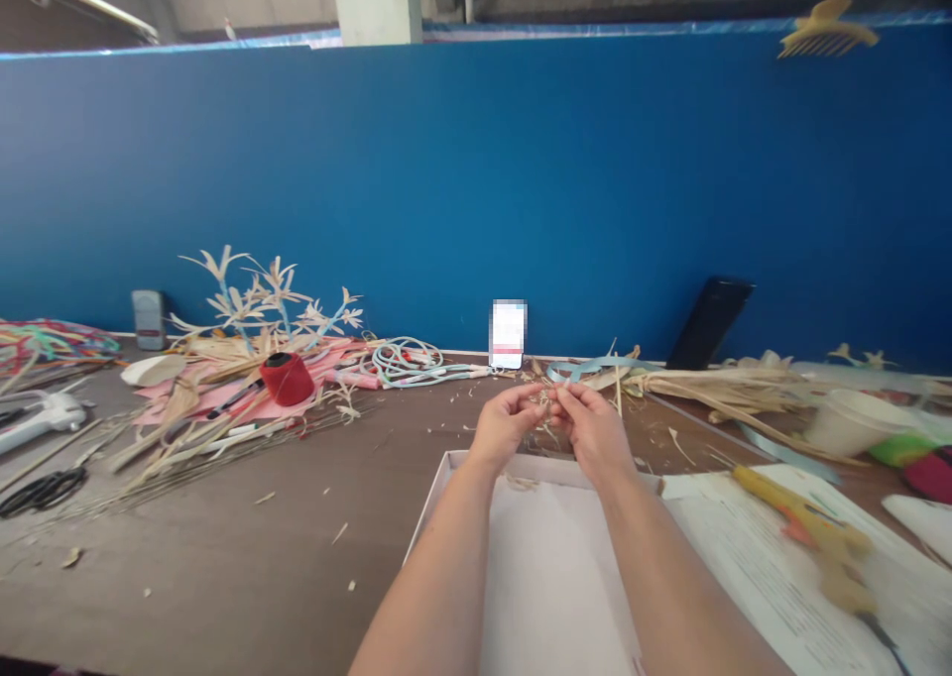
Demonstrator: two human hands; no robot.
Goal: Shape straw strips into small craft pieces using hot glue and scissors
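My left hand (pixel 508 422) and my right hand (pixel 593 425) meet over the far edge of a shallow white box (pixel 535 557) on the brown table (pixel 245 537). Both hands pinch a small bundle of dry straw strips (pixel 551 401) between their fingertips. The fingers of each hand are pressed together on the straw. A light blue ribbon (pixel 587 367) lies just beyond the hands.
Straw flowers (pixel 260 294), a red thread spool (pixel 287 378), pink paper and coiled cords (pixel 406 361) lie at the left; scissors (pixel 41 491) sit far left. A yellow glue gun (pixel 807 527) rests on paper at the right, near a white cup (pixel 852 421). A blue partition (pixel 476 180) stands behind.
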